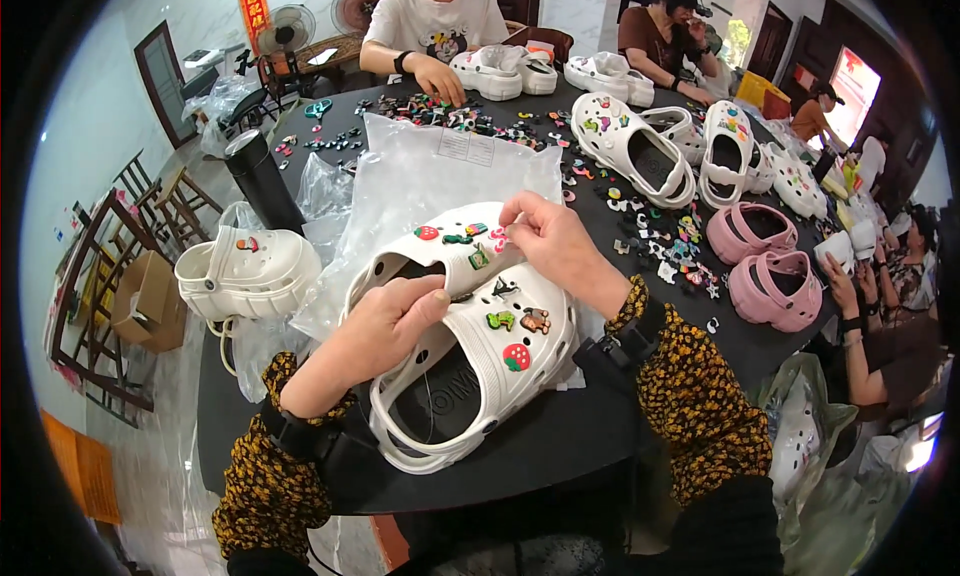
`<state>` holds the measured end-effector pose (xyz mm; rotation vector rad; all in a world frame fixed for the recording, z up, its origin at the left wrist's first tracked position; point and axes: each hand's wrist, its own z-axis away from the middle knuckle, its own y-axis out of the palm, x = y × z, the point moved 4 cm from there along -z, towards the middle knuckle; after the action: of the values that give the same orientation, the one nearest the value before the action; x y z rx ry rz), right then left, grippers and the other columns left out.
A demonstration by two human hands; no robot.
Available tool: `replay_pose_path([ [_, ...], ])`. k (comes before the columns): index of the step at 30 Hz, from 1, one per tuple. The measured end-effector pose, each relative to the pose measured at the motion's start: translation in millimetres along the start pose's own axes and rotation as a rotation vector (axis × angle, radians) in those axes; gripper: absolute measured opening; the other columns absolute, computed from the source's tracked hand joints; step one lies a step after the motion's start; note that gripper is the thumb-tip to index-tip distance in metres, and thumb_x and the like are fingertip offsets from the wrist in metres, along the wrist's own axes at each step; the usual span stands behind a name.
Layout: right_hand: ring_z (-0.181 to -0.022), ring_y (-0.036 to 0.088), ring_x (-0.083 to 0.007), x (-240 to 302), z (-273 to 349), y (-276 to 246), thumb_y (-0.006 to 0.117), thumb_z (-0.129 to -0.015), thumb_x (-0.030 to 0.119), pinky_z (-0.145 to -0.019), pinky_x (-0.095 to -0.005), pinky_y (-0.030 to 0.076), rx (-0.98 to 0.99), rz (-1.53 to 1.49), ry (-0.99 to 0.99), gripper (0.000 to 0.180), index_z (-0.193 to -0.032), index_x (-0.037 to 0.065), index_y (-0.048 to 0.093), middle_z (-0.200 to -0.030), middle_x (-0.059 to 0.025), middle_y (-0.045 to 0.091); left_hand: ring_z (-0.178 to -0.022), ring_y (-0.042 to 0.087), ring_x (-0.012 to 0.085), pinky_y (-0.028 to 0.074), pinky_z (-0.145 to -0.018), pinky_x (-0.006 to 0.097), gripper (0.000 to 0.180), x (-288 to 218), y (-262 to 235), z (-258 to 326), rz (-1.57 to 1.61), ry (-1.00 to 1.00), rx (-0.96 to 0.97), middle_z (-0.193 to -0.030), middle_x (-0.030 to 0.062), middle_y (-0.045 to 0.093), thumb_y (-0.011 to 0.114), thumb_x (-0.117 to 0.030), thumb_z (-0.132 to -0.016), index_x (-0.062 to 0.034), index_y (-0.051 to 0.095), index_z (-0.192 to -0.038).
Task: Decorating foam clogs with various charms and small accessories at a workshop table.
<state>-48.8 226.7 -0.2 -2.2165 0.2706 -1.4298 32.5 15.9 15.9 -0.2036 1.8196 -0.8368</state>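
Observation:
Two white clogs lie side by side on the black table [560, 436] in front of me. My left hand [385, 321] grips the near white clog [480, 376] at its upper edge. This clog carries several small charms, among them a red strawberry charm [516, 356]. My right hand [550, 241] rests its fingertips on the toe of the far white clog [450, 251], pinching at a pink charm [498, 238] there. A red charm and green ones sit beside it on that toe.
A clear plastic bag [440, 176] lies under the clogs. Another white clog [248, 271] and a black bottle [262, 181] stand at the left. Loose charms [670, 246], white clogs [632, 146] and pink clogs [765, 276] fill the far side. Other people sit around the table.

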Motion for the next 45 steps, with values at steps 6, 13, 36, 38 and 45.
replay_pose_path([
  [6,-0.075,0.065,-0.0253,4.7,2.8,-2.1,0.053,-0.088,0.008,-0.070,-0.0340,0.049,0.051,0.084,-0.016,0.019,-0.101,-0.002,0.062,-0.082,-0.0203,0.066,-0.090,0.060,0.0354,0.046,-0.080,0.041,0.035,2.3,0.2,2.4,0.011,0.119,-0.022,-0.091,0.0208,0.064,0.047,-0.028,-0.100,0.0025,0.063,-0.108],
  [13,-0.076,0.059,-0.0098,8.9,7.1,-6.8,0.058,-0.086,0.004,-0.071,-0.0256,0.048,0.102,0.226,-0.120,0.019,-0.102,-0.004,0.064,-0.084,-0.0076,0.067,-0.108,0.053,0.0337,0.043,-0.092,0.039,0.034,-5.7,-1.3,1.0,-0.090,0.259,0.077,-0.120,0.0187,0.057,0.045,-0.022,-0.100,0.0056,0.062,-0.108],
  [36,-0.073,0.058,-0.0073,9.2,12.9,-26.0,0.065,-0.085,0.007,-0.068,-0.0227,0.048,-0.118,-0.012,-0.004,0.016,-0.097,-0.003,0.066,-0.084,-0.0039,0.067,-0.110,0.046,0.0380,0.034,-0.098,0.052,0.031,-9.7,-0.4,3.5,-0.242,0.320,0.055,-0.119,0.0143,0.054,0.043,-0.025,-0.099,-0.0022,0.063,-0.107],
  [38,-0.073,0.058,-0.0069,4.2,14.9,-30.4,0.064,-0.085,0.007,-0.068,-0.0225,0.048,-0.147,-0.006,0.000,0.015,-0.097,-0.003,0.065,-0.084,-0.0036,0.067,-0.118,0.044,0.0421,0.030,-0.102,0.055,0.032,-9.3,0.9,3.4,-0.251,0.282,0.078,-0.124,0.0154,0.053,0.042,-0.026,-0.099,-0.0027,0.063,-0.107],
  [45,-0.068,0.053,-0.0050,-1.1,22.4,-49.2,0.064,-0.085,0.008,-0.062,-0.0224,0.044,0.010,0.138,0.043,0.014,-0.095,-0.003,0.065,-0.079,-0.0021,0.065,-0.135,0.029,0.0505,0.019,-0.110,0.058,0.035,-6.9,1.6,4.8,-0.254,0.253,0.074,-0.136,0.0171,0.050,0.043,-0.030,-0.100,-0.0032,0.064,-0.107],
])
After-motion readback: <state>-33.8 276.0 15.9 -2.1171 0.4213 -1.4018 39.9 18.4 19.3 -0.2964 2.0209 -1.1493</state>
